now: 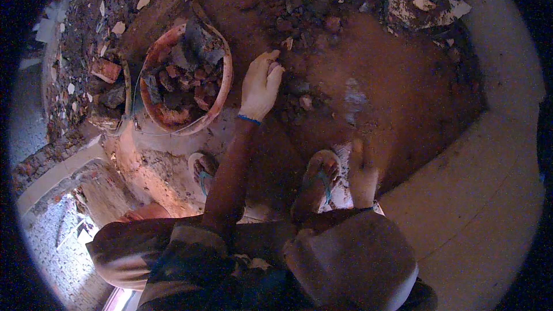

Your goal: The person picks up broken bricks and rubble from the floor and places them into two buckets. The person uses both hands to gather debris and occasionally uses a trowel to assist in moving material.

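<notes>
My left hand (262,84), in a pale knitted glove with a blue cuff, reaches low over the rubble just right of a round reddish basin (224,95). Its fingers are bent, and whether they hold anything does not show. Broken bricks and dark lumps (183,80) fill much of the basin, with a grey slab-like piece (201,43) leaning at its back rim. My right hand (363,177), also gloved and motion-blurred, is beside my right foot; its fingers and anything in them cannot be made out. Loose rubble (302,99) lies between the hands on brown soil.
A second container (128,90) with brick pieces stands left of the basin. Rubble with pale fragments (118,28) covers the left and back. My sandalled feet (203,168) are close in front. A smooth pale surface (466,181) borders the soil at right; a torn, dirt-covered sheet (397,8) lies back right.
</notes>
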The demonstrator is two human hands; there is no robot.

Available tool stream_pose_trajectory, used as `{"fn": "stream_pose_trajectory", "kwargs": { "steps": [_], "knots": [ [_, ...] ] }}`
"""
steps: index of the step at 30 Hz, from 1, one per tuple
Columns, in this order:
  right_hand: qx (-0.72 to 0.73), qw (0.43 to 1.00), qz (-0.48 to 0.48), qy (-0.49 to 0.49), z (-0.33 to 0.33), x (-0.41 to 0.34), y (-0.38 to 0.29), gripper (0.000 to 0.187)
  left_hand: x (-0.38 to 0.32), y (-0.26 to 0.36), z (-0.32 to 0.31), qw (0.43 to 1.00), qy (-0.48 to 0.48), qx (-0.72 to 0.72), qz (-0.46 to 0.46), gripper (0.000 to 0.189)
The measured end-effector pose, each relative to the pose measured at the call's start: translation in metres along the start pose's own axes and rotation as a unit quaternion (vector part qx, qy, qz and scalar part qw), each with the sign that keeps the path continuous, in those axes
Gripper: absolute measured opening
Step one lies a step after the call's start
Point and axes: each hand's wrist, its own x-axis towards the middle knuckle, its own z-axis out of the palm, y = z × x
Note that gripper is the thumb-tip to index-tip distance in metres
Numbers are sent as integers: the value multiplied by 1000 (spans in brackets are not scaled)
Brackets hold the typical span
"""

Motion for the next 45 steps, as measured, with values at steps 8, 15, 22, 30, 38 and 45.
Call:
{"fn": "stream_pose_trajectory", "kwargs": {
  "steps": [8,15,22,30,38,45],
  "knots": [
    [73,976,4,-206,64,0,-43,63,-20,-32,17,995,22,46,81,42],
    [81,972,-74,-206,85,-2,-52,67,-36,-25,28,983,74,150,76,45],
    [66,979,-70,-182,37,-1,-102,57,-22,13,40,993,65,99,24,49],
    [-18,945,-327,-21,-18,9,-169,40,30,95,-7,966,206,62,145,48],
    [43,880,-461,-106,11,15,-209,57,30,96,-130,891,398,121,183,40],
    [35,969,-226,-88,14,46,-176,56,22,81,-174,862,505,24,32,57]
  ]
}}
